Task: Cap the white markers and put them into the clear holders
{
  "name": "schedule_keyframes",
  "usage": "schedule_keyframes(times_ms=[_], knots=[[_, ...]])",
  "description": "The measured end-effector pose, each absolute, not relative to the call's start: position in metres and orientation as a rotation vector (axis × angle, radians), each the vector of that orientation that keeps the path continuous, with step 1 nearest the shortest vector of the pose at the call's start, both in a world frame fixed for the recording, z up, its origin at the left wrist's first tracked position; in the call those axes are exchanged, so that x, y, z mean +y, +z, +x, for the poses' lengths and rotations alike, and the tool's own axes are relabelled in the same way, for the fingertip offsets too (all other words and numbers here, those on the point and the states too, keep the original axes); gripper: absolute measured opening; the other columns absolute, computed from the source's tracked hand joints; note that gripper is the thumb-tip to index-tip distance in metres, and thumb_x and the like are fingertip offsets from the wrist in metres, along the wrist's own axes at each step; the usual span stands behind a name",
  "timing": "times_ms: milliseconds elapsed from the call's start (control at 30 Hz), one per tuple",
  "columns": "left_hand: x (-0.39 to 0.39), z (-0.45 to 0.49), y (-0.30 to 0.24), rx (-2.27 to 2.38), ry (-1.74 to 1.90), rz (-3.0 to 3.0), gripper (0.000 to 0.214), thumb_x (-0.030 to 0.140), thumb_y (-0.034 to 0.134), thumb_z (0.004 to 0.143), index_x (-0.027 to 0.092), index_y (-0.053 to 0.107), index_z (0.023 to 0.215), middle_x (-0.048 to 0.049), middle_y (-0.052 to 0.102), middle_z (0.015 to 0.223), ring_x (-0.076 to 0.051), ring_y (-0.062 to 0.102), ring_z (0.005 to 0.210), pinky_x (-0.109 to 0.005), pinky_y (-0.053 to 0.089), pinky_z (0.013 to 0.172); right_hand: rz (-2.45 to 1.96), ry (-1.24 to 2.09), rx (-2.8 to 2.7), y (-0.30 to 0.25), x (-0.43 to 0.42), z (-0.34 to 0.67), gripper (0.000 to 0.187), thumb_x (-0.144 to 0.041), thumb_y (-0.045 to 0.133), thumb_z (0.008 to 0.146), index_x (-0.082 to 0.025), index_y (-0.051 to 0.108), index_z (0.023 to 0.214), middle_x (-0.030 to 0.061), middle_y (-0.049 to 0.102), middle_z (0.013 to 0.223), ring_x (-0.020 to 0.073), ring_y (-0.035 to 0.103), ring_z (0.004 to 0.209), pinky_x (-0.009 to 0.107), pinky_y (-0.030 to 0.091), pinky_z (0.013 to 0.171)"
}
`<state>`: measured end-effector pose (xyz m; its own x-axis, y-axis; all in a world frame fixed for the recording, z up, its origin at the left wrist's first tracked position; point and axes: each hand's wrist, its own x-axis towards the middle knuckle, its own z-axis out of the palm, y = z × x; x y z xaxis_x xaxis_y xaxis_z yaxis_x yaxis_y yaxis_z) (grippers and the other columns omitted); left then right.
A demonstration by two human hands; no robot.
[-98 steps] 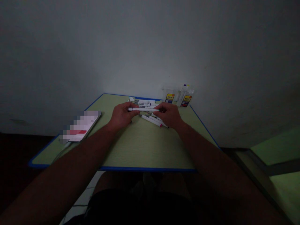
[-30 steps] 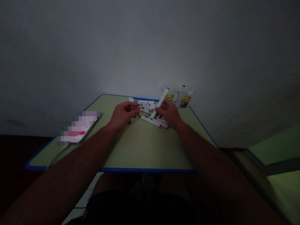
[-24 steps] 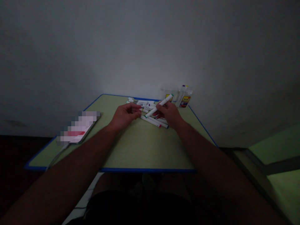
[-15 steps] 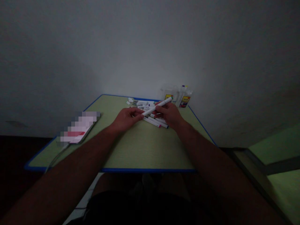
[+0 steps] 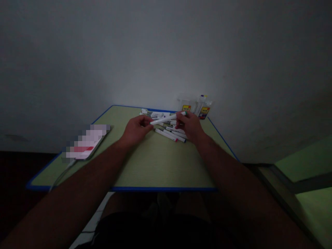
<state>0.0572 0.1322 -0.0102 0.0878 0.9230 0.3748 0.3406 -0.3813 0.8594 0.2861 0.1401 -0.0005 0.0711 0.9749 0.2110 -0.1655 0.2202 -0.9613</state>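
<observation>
A white marker (image 5: 166, 119) with green ends is held above the tabletop (image 5: 155, 166), toward the far edge. Its right part is gripped by the right hand (image 5: 190, 125), and its left end looks pinched between the left thumb and fingers of the left hand (image 5: 137, 130). Two clear cases are parked by the far right corner: in the right case (image 5: 204, 110), a couple of pens (image 5: 202, 100) with purple and yellow tops can be seen standing up. What's in the left case (image 5: 186, 106) can't really be made out, though a yellow label is visible. More markers (image 5: 166, 135) are piled loose under the held one, and a phone (image 5: 89, 141) is laid along the left edge, cable (image 5: 61, 174) plugged in.
</observation>
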Motion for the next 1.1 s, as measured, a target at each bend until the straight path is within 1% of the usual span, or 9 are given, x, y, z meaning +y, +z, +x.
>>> schedule_keyframes(times_ms=[133, 267, 400, 533, 667, 733, 867, 1000, 1100], knots=[[0.1328, 0.0573, -0.0085, 1.261, 1.401, 1.756, 0.019, 0.016, 0.074, 0.068, 0.016, 0.073, 0.087, 0.0026, 0.060, 0.067, -0.012, 0.051, 0.062, -0.027, 0.041, 0.060, -0.959, 1.073, -1.117, 0.0005, 0.1411, 0.2885, 0.025, -0.035, 0.082, 0.074, -0.020, 0.063, 0.079, -0.0052, 0.060, 0.062, 0.0088, 0.054, 0.052, 0.022, 0.052, 0.047], [0.1342, 0.0560, -0.0102, 1.225, 1.465, 1.725, 0.020, 0.020, 0.076, 0.068, 0.016, 0.072, 0.087, 0.0026, 0.060, 0.068, -0.011, 0.051, 0.062, -0.027, 0.041, 0.060, -1.004, 1.070, -1.097, 0.0015, 0.1400, 0.2882, 0.016, -0.026, 0.078, 0.077, -0.020, 0.065, 0.085, -0.0041, 0.064, 0.068, 0.0092, 0.057, 0.055, 0.022, 0.052, 0.049], [0.1339, 0.0553, -0.0096, 1.109, 1.523, 1.710, 0.024, 0.024, 0.080, 0.066, 0.016, 0.073, 0.087, 0.0032, 0.058, 0.067, -0.010, 0.049, 0.060, -0.025, 0.039, 0.057, -1.186, 1.108, -1.106, 0.0028, 0.1398, 0.2880, 0.003, -0.015, 0.069, 0.084, -0.017, 0.066, 0.083, -0.0026, 0.064, 0.066, 0.0088, 0.056, 0.051, 0.023, 0.051, 0.047], [0.1311, 0.0568, -0.0076, 1.022, 1.520, 1.716, 0.025, 0.024, 0.082, 0.064, 0.017, 0.073, 0.086, 0.0029, 0.058, 0.067, -0.010, 0.049, 0.058, -0.025, 0.038, 0.054, -1.388, 1.048, -1.188, 0.0035, 0.1397, 0.2884, 0.010, -0.013, 0.065, 0.087, -0.015, 0.068, 0.078, -0.0003, 0.065, 0.065, 0.0074, 0.051, 0.046, 0.020, 0.040, 0.039], [0.1301, 0.0579, -0.0075, 0.991, 1.521, 1.736, 0.025, 0.025, 0.084, 0.063, 0.017, 0.073, 0.085, 0.0027, 0.058, 0.067, -0.009, 0.048, 0.057, -0.025, 0.037, 0.054, -1.443, 0.991, -1.246, 0.0031, 0.1394, 0.2887, 0.012, -0.015, 0.064, 0.089, -0.015, 0.068, 0.077, 0.0000, 0.066, 0.066, 0.0060, 0.048, 0.043, 0.019, 0.032, 0.035], [0.1306, 0.0579, -0.0080, 1.000, 1.523, 1.750, 0.025, 0.025, 0.083, 0.064, 0.017, 0.073, 0.085, 0.0031, 0.058, 0.066, -0.009, 0.047, 0.057, -0.025, 0.037, 0.054, -1.418, 0.992, -1.237, 0.0025, 0.1399, 0.2891, 0.011, -0.015, 0.064, 0.089, -0.015, 0.068, 0.079, -0.0001, 0.067, 0.067, 0.0057, 0.049, 0.043, 0.019, 0.031, 0.035], [0.1308, 0.0581, -0.0078, 1.119, 1.491, 1.785, 0.022, 0.024, 0.080, 0.066, 0.017, 0.072, 0.086, 0.0039, 0.057, 0.065, -0.010, 0.048, 0.057, -0.025, 0.039, 0.056, -1.298, 0.999, -1.126, 0.0022, 0.1419, 0.2899, 0.004, -0.013, 0.067, 0.084, -0.016, 0.066, 0.083, -0.0013, 0.067, 0.068, 0.0066, 0.054, 0.047, 0.018, 0.036, 0.038], [0.1293, 0.0582, -0.0064, 1.346, 1.405, 1.856, 0.019, 0.024, 0.076, 0.070, 0.018, 0.071, 0.087, 0.0025, 0.061, 0.068, -0.013, 0.053, 0.063, -0.028, 0.044, 0.063, -1.170, 0.977, -1.059, 0.0032, 0.1431, 0.2905, 0.013, -0.015, 0.073, 0.079, -0.017, 0.064, 0.088, -0.0007, 0.071, 0.072, 0.0088, 0.062, 0.053, 0.017, 0.038, 0.040], [0.1298, 0.0571, -0.0071, 1.470, 1.346, 1.889, 0.016, 0.023, 0.074, 0.071, 0.019, 0.070, 0.086, 0.0015, 0.064, 0.070, -0.015, 0.057, 0.066, -0.030, 0.045, 0.066, -1.085, 0.950, -1.085, 0.0028, 0.1430, 0.2902, 0.023, -0.019, 0.079, 0.073, -0.018, 0.063, 0.089, -0.0025, 0.069, 0.070, 0.0096, 0.063, 0.056, 0.017, 0.040, 0.042]])
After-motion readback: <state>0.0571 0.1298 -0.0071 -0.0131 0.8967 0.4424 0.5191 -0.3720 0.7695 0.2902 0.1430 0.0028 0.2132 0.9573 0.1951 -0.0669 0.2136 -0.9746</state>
